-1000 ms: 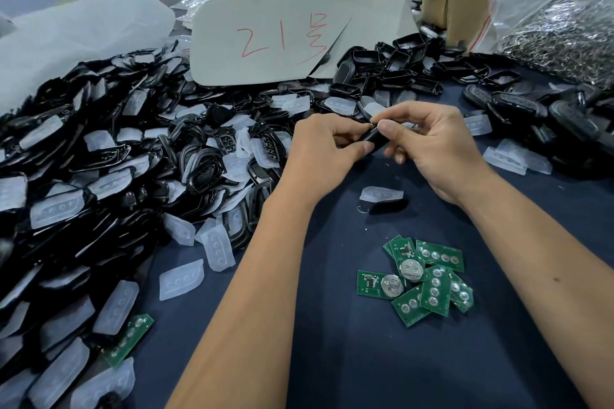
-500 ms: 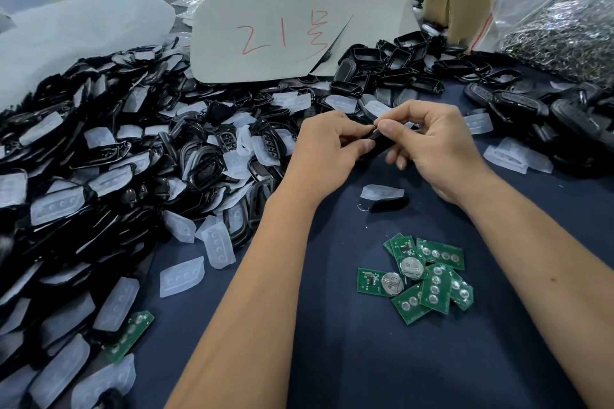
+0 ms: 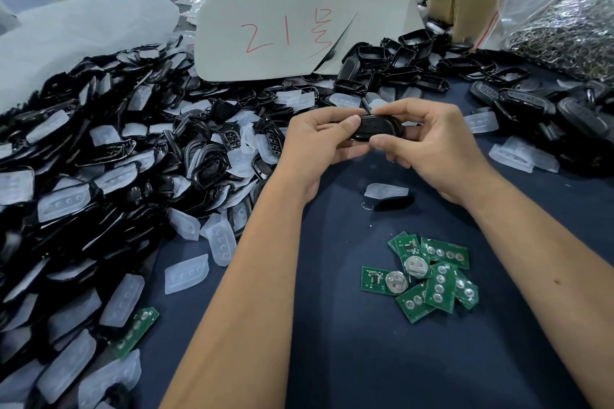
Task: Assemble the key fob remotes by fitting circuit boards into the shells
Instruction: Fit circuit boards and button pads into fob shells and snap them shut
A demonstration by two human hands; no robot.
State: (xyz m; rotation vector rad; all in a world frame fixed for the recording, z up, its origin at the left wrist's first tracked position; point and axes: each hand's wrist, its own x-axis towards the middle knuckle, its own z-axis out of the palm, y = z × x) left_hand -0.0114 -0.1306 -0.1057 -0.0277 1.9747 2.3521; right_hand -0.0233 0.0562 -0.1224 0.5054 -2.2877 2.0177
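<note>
A black key fob shell point(image 3: 377, 127) is held above the dark blue table point(image 3: 349, 359) between both hands. My left hand point(image 3: 319, 146) grips its left end with thumb on top. My right hand point(image 3: 432, 146) grips its right end, thumb pressing the near edge. A small pile of green circuit boards point(image 3: 428, 276) with coin cells lies on the table near my right forearm. One lone green board point(image 3: 134, 332) lies at the lower left. A black shell with a clear rubber pad point(image 3: 387, 196) sits on the table just below my hands.
A big heap of black shells and clear button pads point(image 3: 99, 183) fills the left side. More black shells point(image 3: 548, 109) lie at the right and back. A grey card with red writing point(image 3: 299, 33), a cardboard box point(image 3: 465, 0) and a bag of metal rings point(image 3: 571, 26) stand behind.
The shell has turned in my hands, so its broad black face now shows between the thumbs. Both hands stay in about the same place.
</note>
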